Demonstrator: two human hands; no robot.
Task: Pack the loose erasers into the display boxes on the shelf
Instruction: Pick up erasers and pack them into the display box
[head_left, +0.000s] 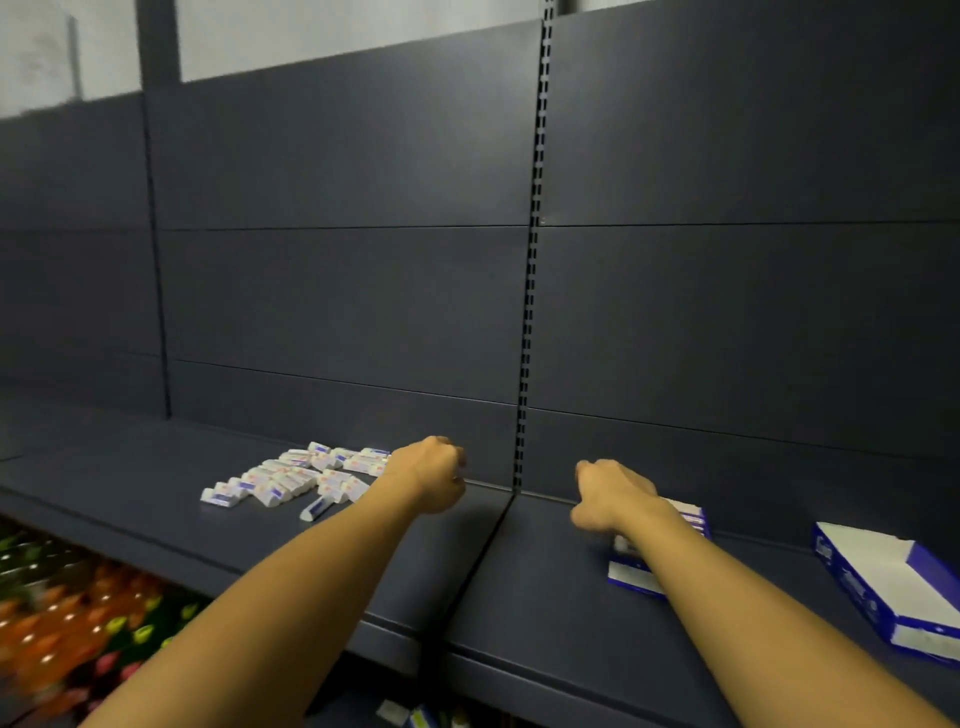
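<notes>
straight ahead, two bare forearms reach out over a dark grey shelf (156, 499) backed by dark panels, with a slotted upright post (530, 312) running down between them. the left hand (431, 475) is extended toward the back of the shelf, seen from behind, its fingers curled under into a loose fist; the picture is blurred and the palm is hidden, so i cannot tell whether it holds anything. just to its left lies a scattered pile of loose erasers (296, 475), small white blocks with blue and red printed sleeves, spread across the shelf surface; the nearest ones sit right beside the left wrist.

the right hand (613, 493) is stretched forward on the other side of the post, back of the hand up, fingers bent downward. it hovers over the far end of a blue and white display box (631, 574) that lies on the shelf beneath the right forearm; whether the fingers grip anything cannot be made out. a second display box (883, 582), open and showing a white inside with blue walls, lies further right near the shelf's front edge, well apart from the hands.

below the shelf, at lower left, blurred orange and green bottles (78, 613) are visible.
</notes>
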